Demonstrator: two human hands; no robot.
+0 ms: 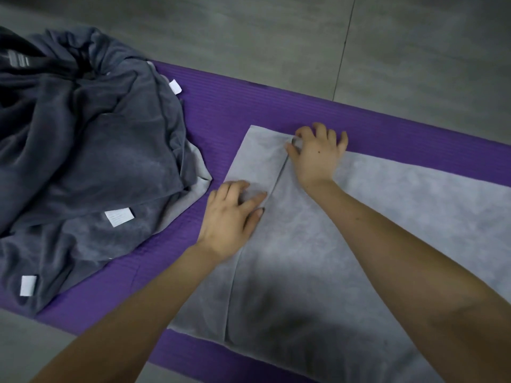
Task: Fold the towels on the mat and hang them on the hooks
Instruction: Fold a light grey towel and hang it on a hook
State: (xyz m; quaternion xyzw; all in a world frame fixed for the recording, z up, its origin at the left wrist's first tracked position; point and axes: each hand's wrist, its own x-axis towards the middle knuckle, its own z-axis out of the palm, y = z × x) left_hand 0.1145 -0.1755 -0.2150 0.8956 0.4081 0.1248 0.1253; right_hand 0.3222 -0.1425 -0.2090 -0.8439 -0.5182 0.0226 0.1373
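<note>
Grey tiled floor (249,37) spans from 10 o'clock through 12 to 3 o'clock and shows again at 7 o'clock. A thin dark grout line (344,48) crosses it at 1 o'clock. At 10 o'clock lies an unidentifiable black item (49,64) with a grey striped label (18,60).

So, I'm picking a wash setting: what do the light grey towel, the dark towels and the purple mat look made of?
The light grey towel is probably microfibre or plush terry, matte, with a mottled brushed nap. The dark grey towels seem to be the same plush cloth, with a faint sheen along soft creases. The purple mat is likely foam, matte, with fine parallel ribs.
</note>
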